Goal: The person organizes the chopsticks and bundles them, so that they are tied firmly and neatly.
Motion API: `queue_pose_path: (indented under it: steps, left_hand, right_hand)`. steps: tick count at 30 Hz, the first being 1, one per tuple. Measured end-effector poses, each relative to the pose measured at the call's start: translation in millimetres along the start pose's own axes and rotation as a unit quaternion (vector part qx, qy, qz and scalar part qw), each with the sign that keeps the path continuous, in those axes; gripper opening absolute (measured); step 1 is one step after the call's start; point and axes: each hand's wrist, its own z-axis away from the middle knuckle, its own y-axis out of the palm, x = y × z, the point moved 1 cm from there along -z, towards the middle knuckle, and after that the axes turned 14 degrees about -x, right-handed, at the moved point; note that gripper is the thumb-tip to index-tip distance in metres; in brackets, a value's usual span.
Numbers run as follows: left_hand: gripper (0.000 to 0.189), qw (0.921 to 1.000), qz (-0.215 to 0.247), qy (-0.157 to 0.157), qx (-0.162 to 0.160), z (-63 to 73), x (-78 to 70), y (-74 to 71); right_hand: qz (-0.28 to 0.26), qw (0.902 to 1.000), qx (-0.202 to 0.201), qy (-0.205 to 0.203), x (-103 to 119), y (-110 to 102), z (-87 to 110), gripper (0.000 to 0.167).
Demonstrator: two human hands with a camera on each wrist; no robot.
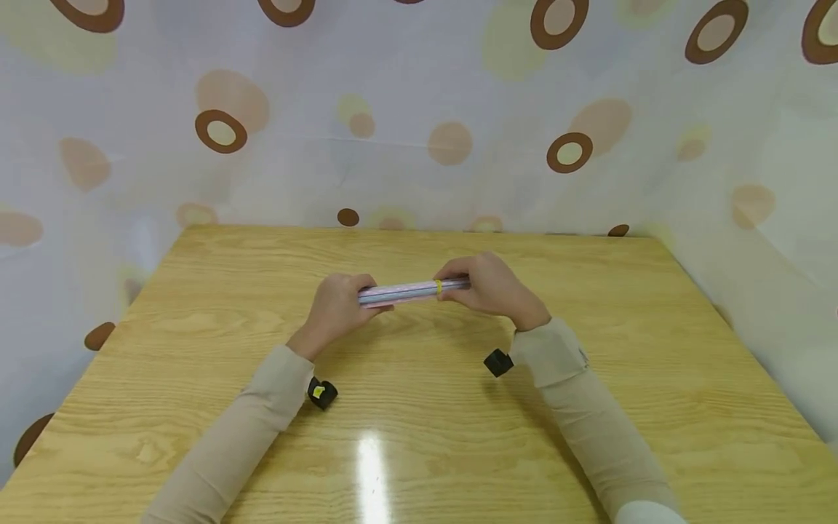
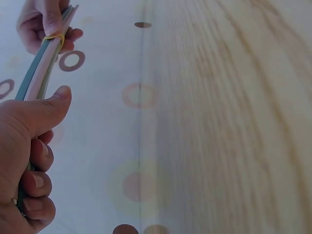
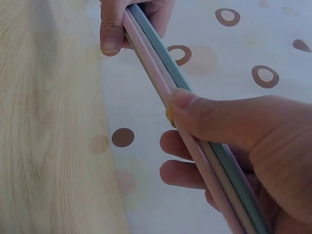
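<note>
A bundle of slim pink, teal and beige sticks, which look like chopsticks (image 1: 401, 292), is held in the air above the table, almost level in the head view. My left hand (image 1: 336, 306) grips one end, fingers curled round it in the left wrist view. Near the other end, my right hand (image 1: 492, 286) pinches the bundle between thumb and fingers. A yellow rubber band (image 1: 439, 287) circles the sticks beside the right fingertips. In the right wrist view the thumb partly covers that band. Both palms hide stretches of the sticks.
Beneath the hands lies a wood-grain table (image 1: 419, 437) with a bright reflection near its front. A pale curtain (image 1: 393, 87) with brown rings and spots hangs behind and at both sides. Black wrist devices (image 1: 499, 362) sit at the cuffs.
</note>
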Motion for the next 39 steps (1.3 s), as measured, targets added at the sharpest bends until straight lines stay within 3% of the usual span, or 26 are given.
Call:
queue_pose_path:
  steps: [5,8,18,28,39]
  left_hand:
    - [0.031,0.9998,0.002,0.015,-0.011,-6.2,-2.5,-3.4]
    - [0.031,0.9999,0.01,0.006,-0.01,-7.7,-1.3,-2.7]
    - [0.033,0.9969,0.031,-0.052,0.051,-7.1,8.7,10.4]
    - [0.033,0.9981,0.016,-0.038,0.045,-5.4,10.9,9.8]
    - [0.031,0.9972,0.048,-0.051,0.026,-5.7,1.6,8.2]
  right_hand:
    - [-0.019,0.9995,0.02,-0.017,6,6,-10.3,0.022]
    - [-0.01,0.9995,0.026,-0.018,9,7,-13.5,0.022]
    - [0.042,0.9982,0.041,-0.008,3,3,-7.0,0.039]
    - [-0.001,0.9995,0.028,-0.012,-12,3,-0.7,0.019]
    - [0.016,0.9992,0.011,-0.036,-6,3,-7.1,0.02]
